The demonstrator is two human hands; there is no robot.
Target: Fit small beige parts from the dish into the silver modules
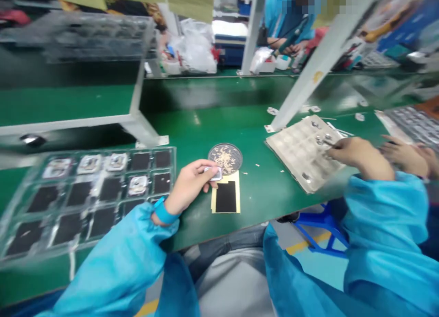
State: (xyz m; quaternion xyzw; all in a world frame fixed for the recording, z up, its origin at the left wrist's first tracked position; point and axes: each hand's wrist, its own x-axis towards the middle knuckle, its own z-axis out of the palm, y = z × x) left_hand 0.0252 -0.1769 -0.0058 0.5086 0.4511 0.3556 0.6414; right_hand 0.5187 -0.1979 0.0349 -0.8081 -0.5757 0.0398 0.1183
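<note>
My left hand (195, 182) pinches a small white square part (214, 173) with rounded corners, just in front of a round dark dish (239, 160) of tiny tan pieces. Below it, a black pad on yellow paper (225, 197) lies on the table. Over the beige compartment tray (290, 145), my right hand (360, 157) has its fingers closed on something thin and greyish, too small to make out. Small silver metal parts (317, 122) lie in several of the tray's compartments.
A clear plastic tray (173, 170) with black-lined compartments at left holds several white square parts (91, 163). White metal posts (305, 83) rise from the green table (192, 134). Another person's hand (404, 154) is at far right. A blue stool (324, 230) stands below.
</note>
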